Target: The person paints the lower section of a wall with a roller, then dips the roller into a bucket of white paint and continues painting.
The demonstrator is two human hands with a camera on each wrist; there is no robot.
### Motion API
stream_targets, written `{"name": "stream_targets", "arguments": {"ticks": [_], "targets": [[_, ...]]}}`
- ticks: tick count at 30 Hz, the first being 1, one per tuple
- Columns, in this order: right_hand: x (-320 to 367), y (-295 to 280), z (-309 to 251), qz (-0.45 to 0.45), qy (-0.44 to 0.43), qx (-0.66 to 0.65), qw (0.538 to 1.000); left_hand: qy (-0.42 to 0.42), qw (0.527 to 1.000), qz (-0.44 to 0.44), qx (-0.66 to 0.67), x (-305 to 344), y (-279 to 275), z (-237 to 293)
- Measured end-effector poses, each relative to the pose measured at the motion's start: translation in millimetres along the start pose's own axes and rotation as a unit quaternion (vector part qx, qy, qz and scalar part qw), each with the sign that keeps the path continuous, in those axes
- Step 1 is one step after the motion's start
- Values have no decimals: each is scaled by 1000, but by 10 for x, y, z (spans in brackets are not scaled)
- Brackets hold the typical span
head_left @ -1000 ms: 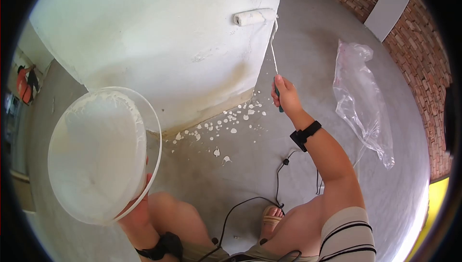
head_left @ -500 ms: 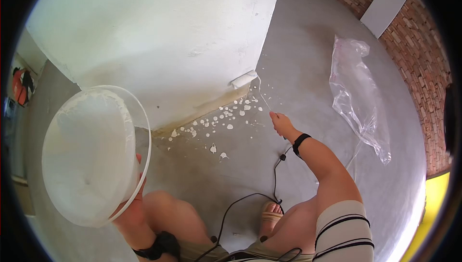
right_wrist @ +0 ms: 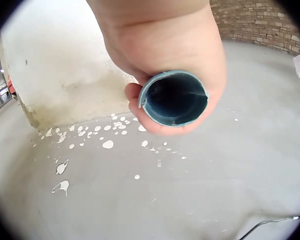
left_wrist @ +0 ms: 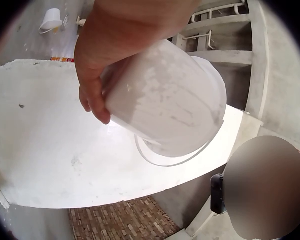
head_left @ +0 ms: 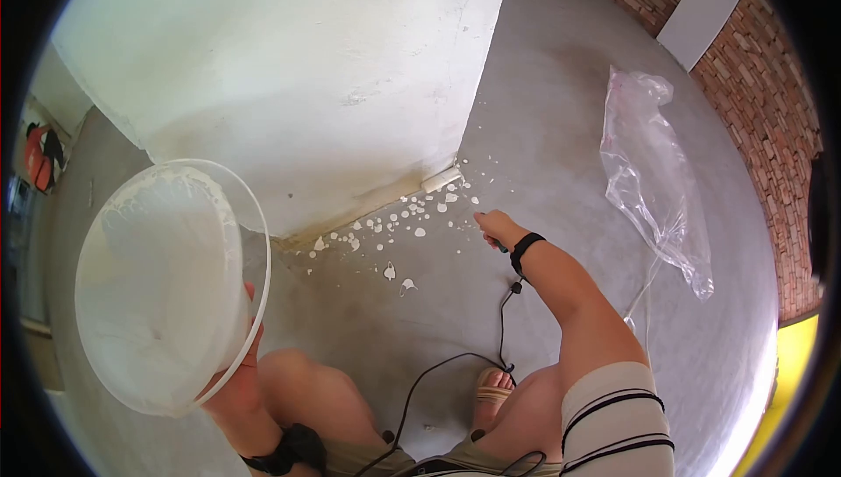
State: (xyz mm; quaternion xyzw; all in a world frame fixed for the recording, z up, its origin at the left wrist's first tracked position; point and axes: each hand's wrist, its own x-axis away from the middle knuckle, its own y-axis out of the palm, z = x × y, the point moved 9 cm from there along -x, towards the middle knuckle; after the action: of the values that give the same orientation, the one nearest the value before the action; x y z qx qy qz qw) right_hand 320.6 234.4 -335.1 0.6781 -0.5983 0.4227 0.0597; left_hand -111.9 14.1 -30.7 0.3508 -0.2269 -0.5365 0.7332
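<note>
My left hand (head_left: 238, 389) holds a translucent white bucket (left_wrist: 165, 95), tilted with its mouth facing me. In the left wrist view the fingers curl around the bucket's base end. Whitish paint residue coats its inside near the rim, and its wire handle hangs in a loop. My right hand (head_left: 501, 230) grips the green handle (right_wrist: 174, 123) of a paint roller, whose hollow end faces the right wrist camera. The white roller head (head_left: 441, 181) lies along the foot of the white wall (head_left: 307, 56), at its right corner. A brownish unpainted strip runs along the wall's bottom.
White paint drops (head_left: 420, 232) dot the grey floor below the wall. A clear plastic bag (head_left: 653, 162) lies to the right, before a brick wall (head_left: 766, 118). A black cable (head_left: 429, 374) crosses near my feet. Another white bucket (left_wrist: 51, 20) stands farther off.
My right hand has come down, drawing the roller along the wall's right edge from high up to the floor line. The left hand and bucket have shifted slightly left.
</note>
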Motion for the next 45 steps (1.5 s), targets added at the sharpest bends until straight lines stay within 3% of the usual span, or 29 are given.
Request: {"name": "stream_targets", "arguments": {"ticks": [5, 7, 10, 16, 26, 29, 36, 39, 41, 45], "targets": [[-92, 232, -58, -31, -9, 31, 999, 9, 999, 50, 9, 25, -60, 24], [0, 195, -136, -26, -15, 47, 998, 9, 999, 30, 9, 42, -32, 49], [168, -11, -220, 1, -29, -1, 1000, 9, 1000, 5, 13, 69, -21, 77], [598, -415, -485, -55, -1, -35, 998, 13, 1000, 1, 2, 101, -36, 122], [1264, -860, -946, -90, -35, -100, 990, 13, 999, -34, -8, 105, 79, 127], [1409, -1089, -1057, -93, -48, -117, 988, 24, 999, 31, -1, 112, -114, 100], [1280, -1124, -984, -101, -67, -111, 986, 23, 998, 53, -15, 87, -133, 50], [1077, -981, -817, -86, -30, -108, 990, 21, 996, 79, -45, 71, -188, 61], [913, -902, -663, -70, 3, -99, 993, 37, 996, 23, -81, 40, -64, 69], [561, -736, -468, -49, 18, -46, 998, 16, 998, 41, -48, 85, -26, 52]]}}
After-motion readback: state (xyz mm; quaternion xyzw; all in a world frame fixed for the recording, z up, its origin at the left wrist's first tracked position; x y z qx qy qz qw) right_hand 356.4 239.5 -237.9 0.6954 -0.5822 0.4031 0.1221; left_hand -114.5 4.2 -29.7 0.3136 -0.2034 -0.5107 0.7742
